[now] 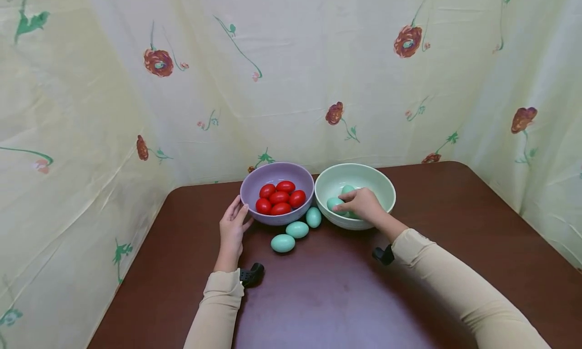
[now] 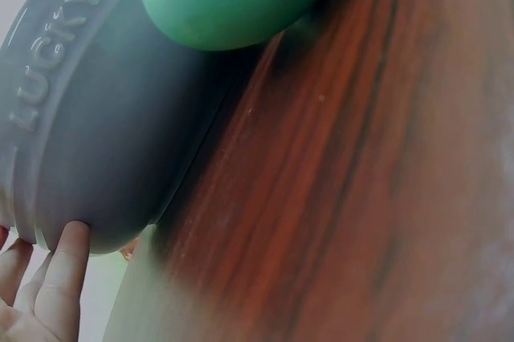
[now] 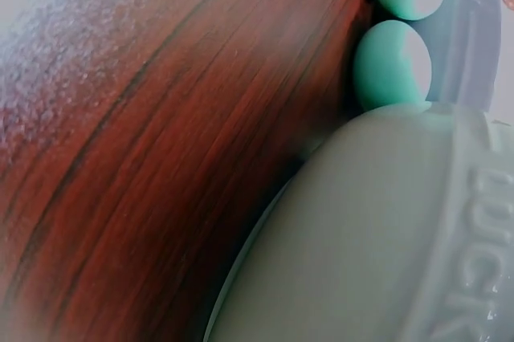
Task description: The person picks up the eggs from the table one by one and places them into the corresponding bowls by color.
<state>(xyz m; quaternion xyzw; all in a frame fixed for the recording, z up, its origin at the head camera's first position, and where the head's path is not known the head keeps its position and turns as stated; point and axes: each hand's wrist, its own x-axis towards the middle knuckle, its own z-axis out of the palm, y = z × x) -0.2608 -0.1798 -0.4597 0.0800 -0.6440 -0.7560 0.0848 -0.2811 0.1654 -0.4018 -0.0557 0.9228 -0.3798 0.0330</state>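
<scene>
My left hand is at the left side of a purple bowl, its fingertips touching the outer wall. In the left wrist view, fairly straight fingers rest against that bowl. Several red eggs lie inside it. My right hand reaches over the near rim of a pale green bowl. Its thumb and fingers pinch a mint-green egg inside the bowl. Another mint egg lies behind it, and the hand partly hides the bowl's contents. The right wrist view shows only the bowl's outer wall.
Three mint eggs lie on the dark wooden table before the bowls: a left one, a middle one and one between the bowls. A flowered curtain hangs behind the table. Each wrist wears a black device.
</scene>
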